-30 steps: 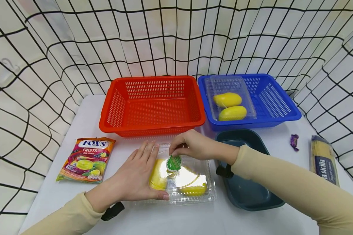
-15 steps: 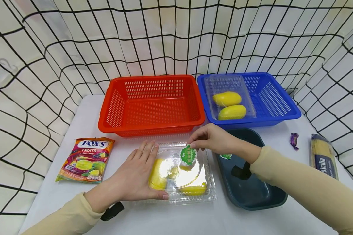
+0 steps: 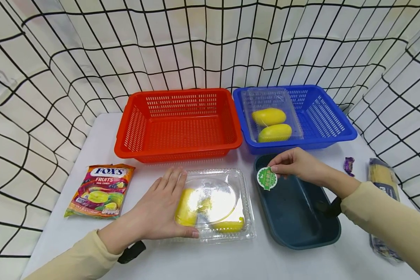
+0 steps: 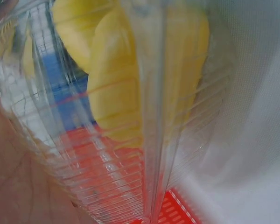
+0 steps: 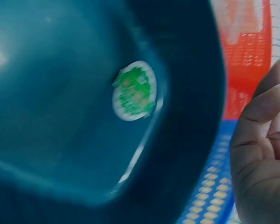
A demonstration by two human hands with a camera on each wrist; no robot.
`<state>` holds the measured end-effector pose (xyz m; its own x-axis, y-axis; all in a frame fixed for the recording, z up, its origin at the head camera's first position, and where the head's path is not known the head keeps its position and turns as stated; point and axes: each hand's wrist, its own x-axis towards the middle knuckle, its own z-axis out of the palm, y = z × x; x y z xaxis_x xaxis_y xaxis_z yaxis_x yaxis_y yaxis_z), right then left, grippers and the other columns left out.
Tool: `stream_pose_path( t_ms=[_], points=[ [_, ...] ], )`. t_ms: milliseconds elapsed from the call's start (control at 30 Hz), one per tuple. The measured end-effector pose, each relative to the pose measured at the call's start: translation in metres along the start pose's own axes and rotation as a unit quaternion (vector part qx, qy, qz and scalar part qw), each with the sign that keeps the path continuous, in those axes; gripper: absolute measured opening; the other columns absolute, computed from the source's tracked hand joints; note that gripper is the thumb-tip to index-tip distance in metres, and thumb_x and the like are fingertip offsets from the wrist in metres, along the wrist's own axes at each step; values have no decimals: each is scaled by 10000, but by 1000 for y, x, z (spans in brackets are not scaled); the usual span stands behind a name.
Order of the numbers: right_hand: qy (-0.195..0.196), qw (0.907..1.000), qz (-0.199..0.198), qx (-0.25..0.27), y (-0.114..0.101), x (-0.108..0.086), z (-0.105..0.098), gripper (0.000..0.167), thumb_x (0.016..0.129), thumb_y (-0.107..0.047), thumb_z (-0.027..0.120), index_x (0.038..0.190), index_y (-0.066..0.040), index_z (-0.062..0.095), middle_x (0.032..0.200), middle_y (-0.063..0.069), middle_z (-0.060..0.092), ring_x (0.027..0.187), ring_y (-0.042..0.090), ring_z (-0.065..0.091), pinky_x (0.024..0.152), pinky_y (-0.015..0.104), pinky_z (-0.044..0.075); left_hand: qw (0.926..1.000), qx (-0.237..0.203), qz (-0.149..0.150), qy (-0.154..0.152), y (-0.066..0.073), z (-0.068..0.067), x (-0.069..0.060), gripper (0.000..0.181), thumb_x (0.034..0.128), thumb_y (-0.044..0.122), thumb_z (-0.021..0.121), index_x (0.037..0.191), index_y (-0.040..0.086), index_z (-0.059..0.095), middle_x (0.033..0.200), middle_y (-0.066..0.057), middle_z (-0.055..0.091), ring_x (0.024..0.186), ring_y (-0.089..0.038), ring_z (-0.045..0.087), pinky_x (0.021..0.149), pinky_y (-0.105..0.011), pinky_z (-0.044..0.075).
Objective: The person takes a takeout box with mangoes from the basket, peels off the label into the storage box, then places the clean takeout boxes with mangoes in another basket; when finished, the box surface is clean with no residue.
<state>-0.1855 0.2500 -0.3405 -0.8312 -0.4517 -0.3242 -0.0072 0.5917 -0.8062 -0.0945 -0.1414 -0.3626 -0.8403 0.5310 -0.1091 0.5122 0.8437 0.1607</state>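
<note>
My left hand (image 3: pixel 157 212) lies flat with straight fingers on the left side of a clear plastic clamshell box (image 3: pixel 249 219). Yellow fruits (image 3: pixel 186 208), mango-like, show through its shiny lid; the left wrist view catches one fruit (image 4: pixel 114 79) through the ribbed wall. Between thumb and fingertips, my right hand (image 3: pixel 301 167) pinches a round green-and-white sticker (image 3: pixel 267 178) over the far left corner of a dark teal basin (image 3: pixel 297 217). Inside that basin, a similar sticker (image 5: pixel 135 91) lies on the bottom in the right wrist view; in the head view it is hidden.
Behind stand a red basket (image 3: pixel 182 132) and a blue basket (image 3: pixel 322 120); the blue one holds another clear box (image 3: pixel 250 101) with two yellow fruits. A candy bag (image 3: pixel 99 190) lies left. A purple sweet (image 3: pixel 349 165) and a pasta pack (image 3: pixel 383 177) lie right. Black netting surrounds the table.
My right hand has lifted the sticker off the box lid and carried it right, over the basin. The left hand has stayed on the box.
</note>
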Motion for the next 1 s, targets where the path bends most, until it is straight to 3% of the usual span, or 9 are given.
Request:
stream_pose_path(
  t_ms=[133, 367, 667, 1000],
  points=[
    [-220, 9991, 350, 28, 13, -5, -3, 261, 1004, -175, 658, 1131, 46, 718, 843, 46, 718, 775, 186, 626, 698, 274, 567, 10000, 4, -15, 8, 0, 0, -1, 1390, 693, 932, 581, 1573, -92, 253, 1645, -295, 268, 1522, -491, 271, 1189, -632, 337],
    [-634, 9948, 698, -395, 26, -5, 2, 181, 1000, -95, 637, 1025, 61, 725, 759, 22, 696, 721, 151, 613, 641, 267, 551, 10000, 9, -16, -7, 0, -1, 0, 1387, 693, 918, 600, 1575, -93, 247, 1650, -291, 259, 1526, -489, 266, 1194, -632, 329],
    [-1198, 9838, 639, -1174, 25, -2, 10, 120, 968, -63, 664, 917, 8, 745, 712, 6, 694, 661, 93, 589, 609, 257, 543, 10000, -1, -21, -34, 1, -2, 0, 1397, 692, 932, 582, 1576, -94, 240, 1653, -294, 247, 1529, -492, 256, 1199, -630, 321],
    [-1449, 9753, 685, -1520, 25, 10, 20, 85, 945, -41, 692, 887, -19, 750, 762, 5, 701, 669, 88, 637, 599, 261, 565, 10000, -26, -30, -45, 0, -1, 0, 1398, 692, 933, 581, 1581, -88, 231, 1661, -289, 232, 1531, -489, 253, 1200, -632, 319]
  ],
)
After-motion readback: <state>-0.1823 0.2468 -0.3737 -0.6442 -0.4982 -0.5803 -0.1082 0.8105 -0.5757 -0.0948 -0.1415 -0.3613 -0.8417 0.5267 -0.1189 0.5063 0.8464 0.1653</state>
